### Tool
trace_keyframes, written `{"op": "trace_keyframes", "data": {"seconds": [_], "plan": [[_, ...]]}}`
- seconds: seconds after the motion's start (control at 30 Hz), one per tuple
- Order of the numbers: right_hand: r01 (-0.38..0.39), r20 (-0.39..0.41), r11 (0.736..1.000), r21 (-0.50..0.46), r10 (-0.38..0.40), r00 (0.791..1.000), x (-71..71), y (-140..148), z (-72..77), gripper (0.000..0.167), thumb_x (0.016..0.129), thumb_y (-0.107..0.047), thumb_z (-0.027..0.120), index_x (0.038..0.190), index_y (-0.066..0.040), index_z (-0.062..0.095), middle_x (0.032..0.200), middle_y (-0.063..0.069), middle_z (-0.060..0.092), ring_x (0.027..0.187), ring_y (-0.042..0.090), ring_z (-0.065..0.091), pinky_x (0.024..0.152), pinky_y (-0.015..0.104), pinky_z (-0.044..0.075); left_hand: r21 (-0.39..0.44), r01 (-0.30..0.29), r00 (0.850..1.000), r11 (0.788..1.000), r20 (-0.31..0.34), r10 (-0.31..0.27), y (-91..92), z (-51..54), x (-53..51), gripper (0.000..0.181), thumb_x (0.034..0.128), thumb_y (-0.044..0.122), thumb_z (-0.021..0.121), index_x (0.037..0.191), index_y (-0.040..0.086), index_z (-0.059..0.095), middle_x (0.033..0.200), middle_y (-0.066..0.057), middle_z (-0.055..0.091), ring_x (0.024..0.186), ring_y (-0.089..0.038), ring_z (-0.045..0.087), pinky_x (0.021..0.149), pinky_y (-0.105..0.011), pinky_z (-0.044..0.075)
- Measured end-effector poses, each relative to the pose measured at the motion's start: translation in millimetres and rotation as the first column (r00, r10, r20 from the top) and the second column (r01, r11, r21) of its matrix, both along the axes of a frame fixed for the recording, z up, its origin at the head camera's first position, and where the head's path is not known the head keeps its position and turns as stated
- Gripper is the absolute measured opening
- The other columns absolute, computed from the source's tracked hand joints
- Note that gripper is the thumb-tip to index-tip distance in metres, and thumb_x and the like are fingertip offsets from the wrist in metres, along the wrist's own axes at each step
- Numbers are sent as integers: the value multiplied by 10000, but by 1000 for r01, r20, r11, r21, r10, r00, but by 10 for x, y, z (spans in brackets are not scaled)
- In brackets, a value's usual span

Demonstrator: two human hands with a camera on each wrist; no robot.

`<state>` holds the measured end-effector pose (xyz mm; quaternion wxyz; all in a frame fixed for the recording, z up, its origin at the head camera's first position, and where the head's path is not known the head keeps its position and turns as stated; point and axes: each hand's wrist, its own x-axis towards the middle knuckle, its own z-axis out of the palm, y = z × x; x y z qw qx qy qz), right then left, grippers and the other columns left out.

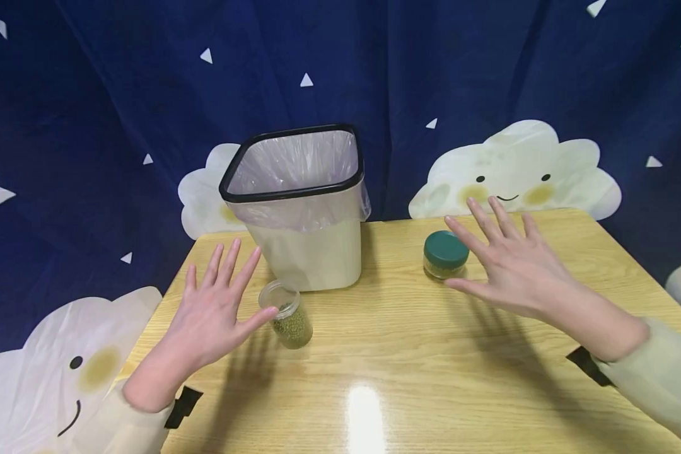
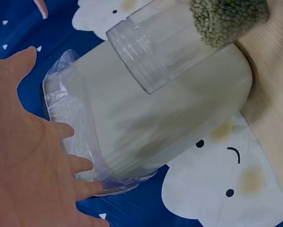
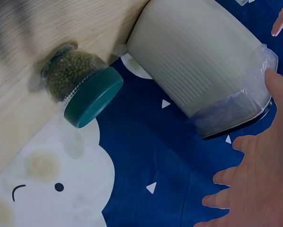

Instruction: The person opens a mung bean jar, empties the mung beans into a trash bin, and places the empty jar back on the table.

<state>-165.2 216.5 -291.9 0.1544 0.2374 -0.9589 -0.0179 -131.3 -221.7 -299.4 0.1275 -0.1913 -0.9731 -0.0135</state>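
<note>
My left hand [image 1: 210, 315] is raised over the table with its fingers spread and holds nothing. Just right of it stands an open clear plastic jar [image 1: 292, 325], partly filled with green beans [image 2: 229, 19]; in the head view the thumb overlaps its side. My right hand [image 1: 516, 268], also spread and holding nothing, hovers beside a short jar with a dark green lid [image 1: 446, 250]. Green beans [image 3: 73, 71] show through that jar's clear wall in the right wrist view. Both hands appear apart from the jars.
A white trash bin [image 1: 312, 252] with a black rim and a clear liner bag stands at the back left of the wooden table [image 1: 386, 340]. Behind hangs a dark blue curtain [image 1: 374, 57] printed with clouds and white triangles.
</note>
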Motion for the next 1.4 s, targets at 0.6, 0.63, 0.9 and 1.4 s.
{"op": "trace_keyframes", "data": {"seconds": [0.6, 0.63, 0.9, 1.4], "plan": [[-39, 32, 999, 16, 39, 999, -46, -254, -74, 905, 851, -741, 479, 1552, -217, 251, 1611, 151, 69, 1457, 362, -29, 1032, 728, 151, 59, -9, 999, 998, 42, 6, -103, -218, 11, 904, 902, 647, 505, 1576, 204, 96, 1615, -130, 12, 1457, -365, 4, 1041, -732, 86], [-46, 34, 999, 15, 45, 998, -45, -265, -80, 903, 854, -740, 476, 1553, -214, 250, 1611, 152, 66, 1457, 365, -28, 1032, 730, 148, 65, -9, 999, 998, 46, 6, -110, -235, 9, 904, 903, 643, 508, 1576, 202, 94, 1614, -136, 17, 1457, -367, 8, 1041, -732, 84], [-69, 47, 998, 10, 69, 997, -57, -325, -129, 894, 862, -740, 458, 1551, -209, 256, 1611, 154, 56, 1455, 376, -21, 1032, 735, 137, 140, -5, 997, 990, 82, -7, -160, -360, -8, 900, 906, 599, 546, 1573, 175, 116, 1610, -154, 41, 1453, -384, 31, 1031, -743, 89], [-89, 44, 996, -8, 89, 995, -72, -420, -197, 893, 870, -731, 453, 1555, -200, 241, 1611, 148, 61, 1457, 371, 18, 1029, 729, 167, 445, 8, 975, 896, 197, -107, -182, -707, -129, 937, 926, 434, 627, 1571, 167, 2, 1616, -112, 9, 1461, -339, 11, 1054, -715, 64]]}}
